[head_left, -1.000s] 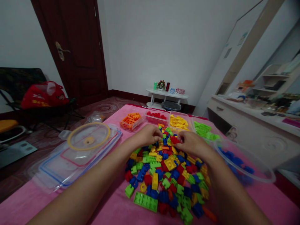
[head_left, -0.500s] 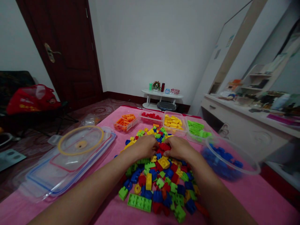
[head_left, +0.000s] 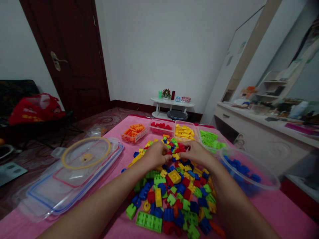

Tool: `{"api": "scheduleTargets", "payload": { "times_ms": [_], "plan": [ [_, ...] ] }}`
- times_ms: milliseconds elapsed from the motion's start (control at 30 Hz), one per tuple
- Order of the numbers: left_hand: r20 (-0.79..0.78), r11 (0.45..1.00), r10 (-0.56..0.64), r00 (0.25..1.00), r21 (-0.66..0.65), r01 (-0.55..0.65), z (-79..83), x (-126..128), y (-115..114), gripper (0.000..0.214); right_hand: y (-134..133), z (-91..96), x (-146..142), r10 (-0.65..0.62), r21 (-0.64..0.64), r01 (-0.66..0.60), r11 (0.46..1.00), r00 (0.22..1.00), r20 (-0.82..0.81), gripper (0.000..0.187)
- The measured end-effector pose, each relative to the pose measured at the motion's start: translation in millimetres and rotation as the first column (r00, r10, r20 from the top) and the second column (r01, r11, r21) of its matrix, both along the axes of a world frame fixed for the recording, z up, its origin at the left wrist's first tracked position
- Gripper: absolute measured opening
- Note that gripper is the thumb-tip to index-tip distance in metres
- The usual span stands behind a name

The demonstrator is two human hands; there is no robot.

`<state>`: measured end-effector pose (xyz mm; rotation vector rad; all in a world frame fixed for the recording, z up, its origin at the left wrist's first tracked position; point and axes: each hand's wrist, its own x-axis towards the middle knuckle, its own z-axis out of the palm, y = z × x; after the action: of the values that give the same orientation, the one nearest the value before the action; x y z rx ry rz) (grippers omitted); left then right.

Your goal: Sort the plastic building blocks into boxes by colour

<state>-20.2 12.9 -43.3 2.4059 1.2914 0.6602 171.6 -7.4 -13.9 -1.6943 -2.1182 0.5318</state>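
Note:
A mixed heap of toy building bricks (head_left: 171, 199) in red, blue, yellow, green and orange lies on a pink cloth (head_left: 112, 212). Over the far part of the heap, my left hand (head_left: 158, 154) has its fingers curled around a red brick (head_left: 168, 152), which they partly hide. Just to its right, my right hand (head_left: 196, 152) pinches red bricks (head_left: 179, 148) between thumb and fingers. A small gap separates the two hands, with loose bricks showing in it.
Behind the heap stand clear tubs of orange bricks (head_left: 133, 132), red bricks (head_left: 161, 126), yellow bricks (head_left: 184, 131) and green bricks (head_left: 210, 137). A round tub (head_left: 271, 186) with blue bricks is at right. Stacked clear lids (head_left: 74, 182) lie left.
My hands have moved slightly apart, and the red bricks between them have separated. More of the heap shows between the hands. The view has shifted slightly.

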Motion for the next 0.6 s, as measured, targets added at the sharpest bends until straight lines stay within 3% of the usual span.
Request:
{"api": "scheduleTargets", "payload": {
  "times_ms": [67, 133, 300, 433, 600],
  "plan": [
    [0.133, 0.989, 0.021, 0.991, -0.145, -0.002, 0.5, -1, 6, 0.026, 2, 1.4, 4, 0.032, -0.001, -0.033, 0.999, 0.990, -0.137, 0.017],
    [0.242, 0.955, 0.057, 0.969, -0.296, 0.017, -0.6, -2, 11, 0.029, 3, 0.9, 5, 0.052, -0.004, -0.053, 0.999, 0.984, -0.171, 0.017],
    [0.414, 0.904, 0.128, 0.901, -0.423, 0.066, -1.1, -2, 12, 0.025, 0, 0.1, 5, 0.014, -0.022, -0.014, 1.000, 1.000, 0.008, 0.020],
    [0.607, 0.785, 0.207, 0.767, -0.571, 0.241, 5.3, 0, 6, 0.015, -1, 5.5, 5, -0.027, 0.029, 0.026, 0.999, 0.999, 0.033, 0.023],
    [0.734, 0.652, 0.329, 0.594, -0.632, 0.419, 13.1, -1, 1, 0.021, 1, 7.2, 3, -0.080, 0.172, 0.083, 0.982, 0.996, -0.027, 0.017]
  ]
}}
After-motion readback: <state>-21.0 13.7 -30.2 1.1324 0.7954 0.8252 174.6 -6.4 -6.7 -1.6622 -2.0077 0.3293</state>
